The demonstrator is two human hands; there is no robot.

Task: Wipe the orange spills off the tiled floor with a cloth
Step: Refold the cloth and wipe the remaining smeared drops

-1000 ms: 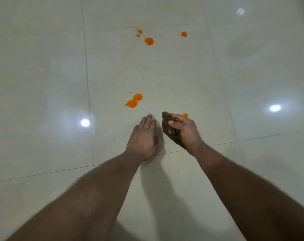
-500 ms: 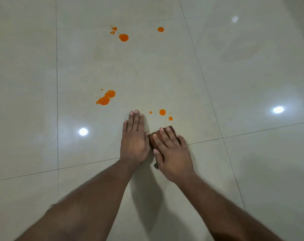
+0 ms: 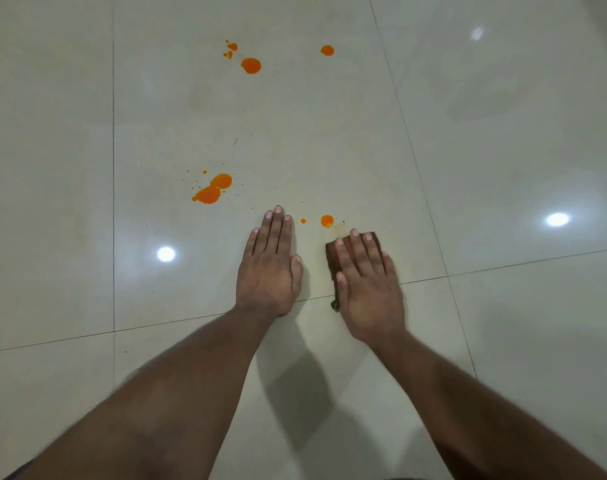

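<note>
An orange splash is seen at left on the tiled floor. The left hand is laid flat, fingers straight and holding nothing, apparently as a prop. A round spot lies just beyond the dark cloth, which is pressed down under the flattened right hand, seemingly for wiping.

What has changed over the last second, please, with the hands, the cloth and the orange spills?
The right hand, which gripped the cloth off the floor, now presses it flat with straight fingers and has slid it rightward, away from the left hand. One small drop by the round drop is gone, leaving a pale smear. The left hand stays flat; the other spills are unchanged.
</note>
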